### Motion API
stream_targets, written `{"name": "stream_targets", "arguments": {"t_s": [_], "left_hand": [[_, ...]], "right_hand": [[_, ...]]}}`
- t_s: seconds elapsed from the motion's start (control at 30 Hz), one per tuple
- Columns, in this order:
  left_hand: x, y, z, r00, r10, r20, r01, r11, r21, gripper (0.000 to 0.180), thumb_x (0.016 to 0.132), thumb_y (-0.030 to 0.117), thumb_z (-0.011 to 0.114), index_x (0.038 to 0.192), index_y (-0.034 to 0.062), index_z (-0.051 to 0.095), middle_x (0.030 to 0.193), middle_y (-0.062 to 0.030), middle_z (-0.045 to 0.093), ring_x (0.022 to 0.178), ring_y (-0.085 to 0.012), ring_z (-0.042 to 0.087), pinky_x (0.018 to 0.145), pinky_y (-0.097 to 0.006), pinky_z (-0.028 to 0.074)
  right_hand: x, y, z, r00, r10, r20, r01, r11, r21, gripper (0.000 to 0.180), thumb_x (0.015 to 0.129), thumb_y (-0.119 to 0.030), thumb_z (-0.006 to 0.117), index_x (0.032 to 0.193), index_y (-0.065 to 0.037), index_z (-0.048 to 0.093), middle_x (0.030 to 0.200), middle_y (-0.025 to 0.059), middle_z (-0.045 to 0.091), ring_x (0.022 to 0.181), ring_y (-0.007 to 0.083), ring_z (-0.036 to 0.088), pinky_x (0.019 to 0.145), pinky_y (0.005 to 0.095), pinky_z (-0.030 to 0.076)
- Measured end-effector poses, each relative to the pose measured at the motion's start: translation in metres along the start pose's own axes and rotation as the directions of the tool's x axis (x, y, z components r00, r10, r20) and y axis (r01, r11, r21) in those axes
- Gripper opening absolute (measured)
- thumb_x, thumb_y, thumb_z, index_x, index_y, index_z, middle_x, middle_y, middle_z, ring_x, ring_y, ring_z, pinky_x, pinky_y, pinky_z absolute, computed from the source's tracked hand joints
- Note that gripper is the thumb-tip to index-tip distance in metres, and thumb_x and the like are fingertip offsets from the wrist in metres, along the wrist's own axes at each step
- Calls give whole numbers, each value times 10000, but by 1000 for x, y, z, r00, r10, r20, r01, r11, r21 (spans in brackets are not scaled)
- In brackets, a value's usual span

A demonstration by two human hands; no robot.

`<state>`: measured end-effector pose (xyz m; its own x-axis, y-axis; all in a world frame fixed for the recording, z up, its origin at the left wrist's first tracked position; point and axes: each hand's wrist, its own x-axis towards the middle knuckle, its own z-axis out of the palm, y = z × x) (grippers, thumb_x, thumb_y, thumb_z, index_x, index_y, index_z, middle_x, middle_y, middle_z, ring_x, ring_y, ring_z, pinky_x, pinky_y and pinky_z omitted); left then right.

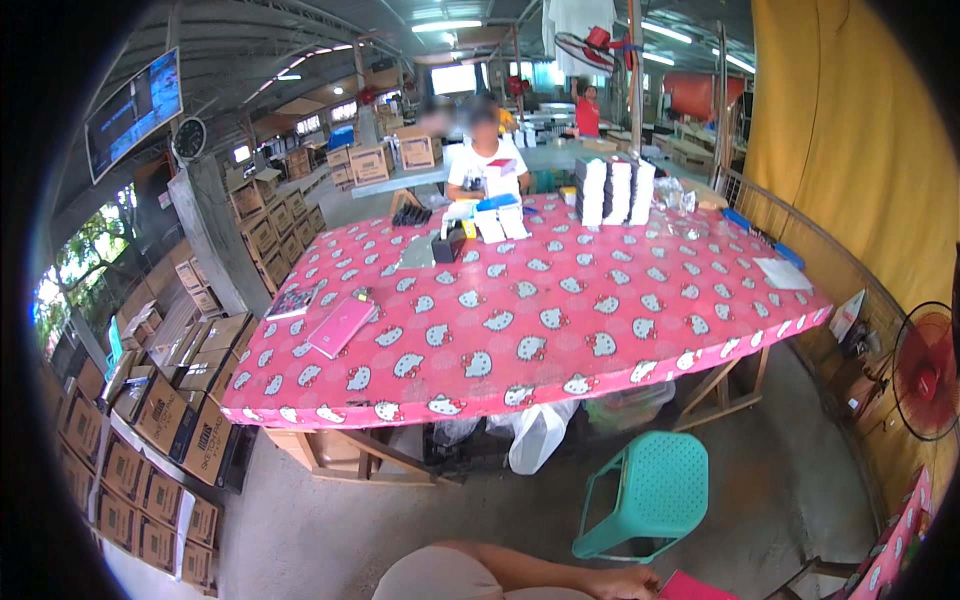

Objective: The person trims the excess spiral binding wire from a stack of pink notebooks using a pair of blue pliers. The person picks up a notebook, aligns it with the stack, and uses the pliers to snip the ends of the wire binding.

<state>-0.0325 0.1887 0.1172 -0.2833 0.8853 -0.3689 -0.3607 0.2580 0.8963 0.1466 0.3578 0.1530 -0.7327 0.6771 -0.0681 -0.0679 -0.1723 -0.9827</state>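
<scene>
The grip of the one hand (622, 582) in view, at the lower edge, rests on or beside a pink flat thing (690, 588); the fingers curl down, but whether they close on it cannot be told. Which hand it is cannot be told either: the forearm runs in from the left along the bottom rim, over the person's knee (440, 575). No other hand of the person shows.

The pink flat thing lies at the very bottom edge, just right of the hand and only partly in view.

Just above the hand stands a teal plastic stool (655, 490) on the concrete floor. Behind it stretches a long tabletop (540, 310) under a pink cloth with a white cartoon-cat print. On its left part lie a pink book (342, 326) and a darker booklet (292, 301) near it. At the far end stand stacks of white boxes (612, 190), with smaller white packs (497, 222) to their left. A sheet of paper (783, 273) lies near the right edge.

Another person in a white shirt (487, 165) sits at the far end of the tabletop. White bags (535, 435) hang under it. Brown cartons (160, 420) pile up on the left, and a red fan (925, 372) stands at the right by the yellow curtain (850, 130).
</scene>
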Motion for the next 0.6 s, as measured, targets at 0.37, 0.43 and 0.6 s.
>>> {"name": "stream_targets", "arguments": {"t_s": [0.37, 0.43, 0.6], "left_hand": [[32, -23, 19, 964, 115, 242, -124, 992, 25, 848, 843, 152, 697, 1479, 141, 136, 1007, -47, 563, 803, -103, 525, 691, -254, 455], [40, -1, 33, 963, 85, 257, -90, 996, 8, 820, 863, 168, 681, 1477, 138, 137, 1066, -56, 556, 861, -104, 535, 746, -268, 463], [80, 14, 76, 844, 271, 463, -333, 941, 56, 509, 920, 147, 606, 1378, 86, 393, 1182, -55, 547, 1045, -97, 536, 923, -276, 436]], "right_hand": [[-45, -16, 0, 995, -82, -63, 47, 900, -433, 520, 803, 73, 559, 1311, 35, 456, 1310, 157, 517, 1145, 233, 520, 930, 321, 436], [-59, -14, -12, 974, -203, -96, 153, 913, -378, 503, 837, 57, 550, 1323, 64, 421, 1347, 173, 480, 1179, 251, 508, 982, 353, 419], [-80, -14, -48, 839, -376, -393, 236, 902, -361, 527, 810, -20, 651, 1279, 9, 413, 1201, 127, 525, 1072, 193, 555, 897, 302, 458]]}}
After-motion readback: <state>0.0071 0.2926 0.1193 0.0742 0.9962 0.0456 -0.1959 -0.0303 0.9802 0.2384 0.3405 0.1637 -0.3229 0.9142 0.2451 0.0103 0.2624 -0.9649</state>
